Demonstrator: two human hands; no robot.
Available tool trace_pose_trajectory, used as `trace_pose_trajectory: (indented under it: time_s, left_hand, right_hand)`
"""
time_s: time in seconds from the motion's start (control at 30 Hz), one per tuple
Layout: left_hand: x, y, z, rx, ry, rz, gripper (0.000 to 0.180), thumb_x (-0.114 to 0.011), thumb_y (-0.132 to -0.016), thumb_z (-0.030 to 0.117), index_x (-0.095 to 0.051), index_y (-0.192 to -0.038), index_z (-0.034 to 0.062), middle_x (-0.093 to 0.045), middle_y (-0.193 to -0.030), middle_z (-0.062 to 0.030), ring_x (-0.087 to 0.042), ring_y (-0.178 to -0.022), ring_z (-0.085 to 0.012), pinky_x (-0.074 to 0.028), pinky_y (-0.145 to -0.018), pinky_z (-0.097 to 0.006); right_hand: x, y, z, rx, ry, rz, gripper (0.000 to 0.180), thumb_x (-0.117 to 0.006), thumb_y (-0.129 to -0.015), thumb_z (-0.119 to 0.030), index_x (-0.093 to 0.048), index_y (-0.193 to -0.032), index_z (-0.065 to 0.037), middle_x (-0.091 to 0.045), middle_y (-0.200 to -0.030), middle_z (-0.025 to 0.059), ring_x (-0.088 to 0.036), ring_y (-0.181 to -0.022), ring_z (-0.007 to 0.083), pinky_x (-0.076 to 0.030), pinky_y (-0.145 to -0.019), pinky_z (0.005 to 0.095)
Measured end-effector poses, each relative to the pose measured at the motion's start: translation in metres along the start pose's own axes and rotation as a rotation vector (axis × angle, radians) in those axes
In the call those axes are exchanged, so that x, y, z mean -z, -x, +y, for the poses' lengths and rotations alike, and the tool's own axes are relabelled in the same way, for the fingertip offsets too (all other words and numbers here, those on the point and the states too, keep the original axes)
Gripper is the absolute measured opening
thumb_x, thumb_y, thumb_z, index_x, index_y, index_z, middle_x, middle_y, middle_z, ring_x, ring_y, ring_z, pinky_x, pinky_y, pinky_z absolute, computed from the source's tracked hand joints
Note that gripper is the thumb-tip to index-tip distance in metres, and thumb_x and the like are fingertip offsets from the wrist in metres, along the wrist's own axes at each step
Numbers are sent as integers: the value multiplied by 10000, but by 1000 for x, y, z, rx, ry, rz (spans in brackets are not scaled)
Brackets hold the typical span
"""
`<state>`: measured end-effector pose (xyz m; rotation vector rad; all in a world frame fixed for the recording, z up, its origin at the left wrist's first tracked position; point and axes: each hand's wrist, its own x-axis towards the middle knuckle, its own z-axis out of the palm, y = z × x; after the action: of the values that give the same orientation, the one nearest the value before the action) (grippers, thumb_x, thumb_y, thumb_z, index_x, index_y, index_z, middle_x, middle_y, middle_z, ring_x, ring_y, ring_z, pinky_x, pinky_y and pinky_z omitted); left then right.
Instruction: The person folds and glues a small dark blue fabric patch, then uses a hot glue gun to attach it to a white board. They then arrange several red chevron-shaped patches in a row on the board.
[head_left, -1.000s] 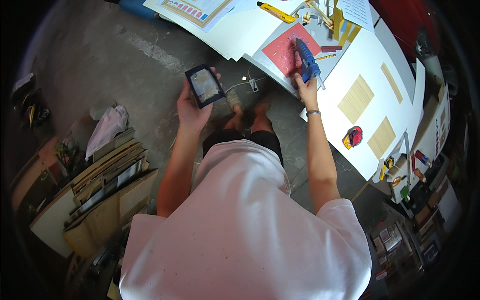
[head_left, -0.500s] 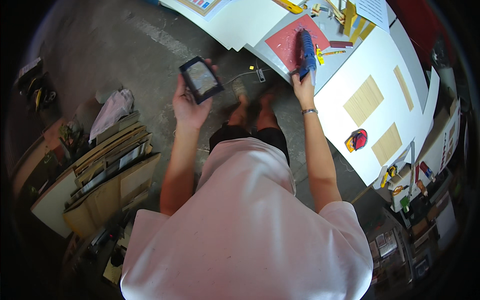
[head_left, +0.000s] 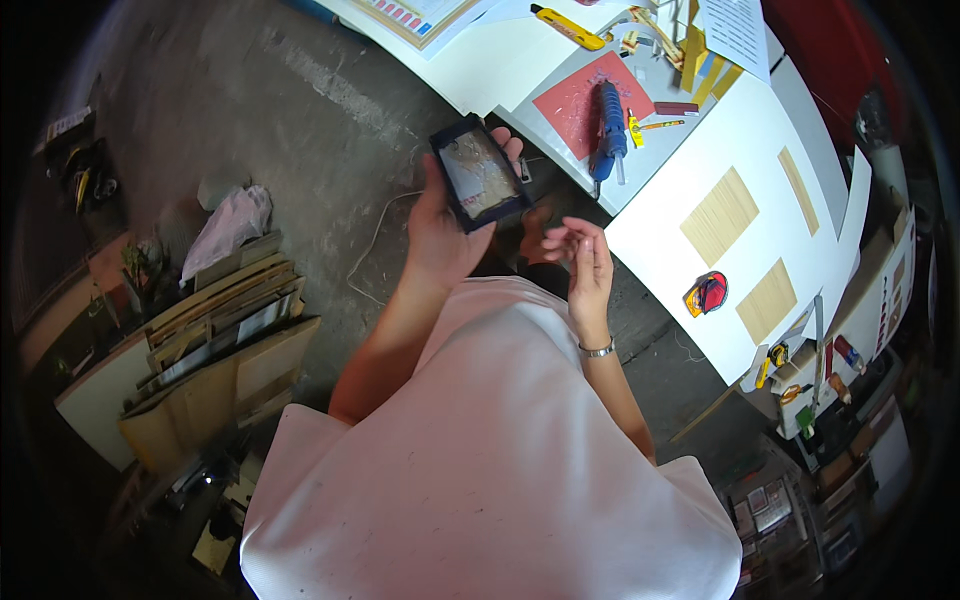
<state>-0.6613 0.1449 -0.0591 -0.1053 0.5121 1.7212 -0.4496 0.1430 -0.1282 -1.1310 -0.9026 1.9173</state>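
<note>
My left hand grips a small dark rectangular frame with a pale, translucent-looking middle, tilted in front of my body. Thumb and fingertips hold it at opposite edges. To its right, my right hand is raised in the air with nothing in it, its fingers loosely apart and a little blurred. A metal-banded bracelet or watch circles that wrist. Beyond the right hand, a blue glue gun lies at the table's near edge, its clear tip toward me, partly over a red sheet.
On the white table lie thin wood pieces, a red and yellow tape measure, a yellow utility knife and a pencil. Boards lean in a stack at left. A white cord runs over the floor.
My right hand has let go of the glue gun on the table and drawn back toward my body. My left hand has brought the dark frame rightward, closer to it.
</note>
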Motion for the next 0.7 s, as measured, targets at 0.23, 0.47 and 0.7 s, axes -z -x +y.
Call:
trace_pose_trajectory:
  time_s: [0.23,0.47,0.7]
  left_hand:
    - [-41,2,-47,-45,-253,43,550,-298,-1145,410,-361,-1522,15,-452,-1531,-141,-461,-1414,-277,-395,-1174,-475]
    - [-20,3,-63,46,-622,1,382,-500,-1090,134,-409,-1446,32,-550,-1367,-152,-569,-1264,-239,-457,-1114,-432]
    - [45,-29,-107,433,-1054,-508,548,-667,-959,-21,-455,-1463,1,-609,-1257,-113,-640,-1097,-155,-535,-927,-294]
  right_hand:
    - [-52,-6,-74,579,241,-27,906,-895,-822,-258,-367,-1515,-10,-496,-1450,171,-671,-1051,215,-555,-920,337]
    - [-18,18,-66,564,354,249,735,-833,-796,67,-486,-1441,10,-484,-1441,166,-669,-1057,181,-598,-890,297]
    - [65,71,-17,348,405,451,581,-764,-854,107,-547,-1384,6,-509,-1425,133,-664,-1044,184,-601,-885,298]
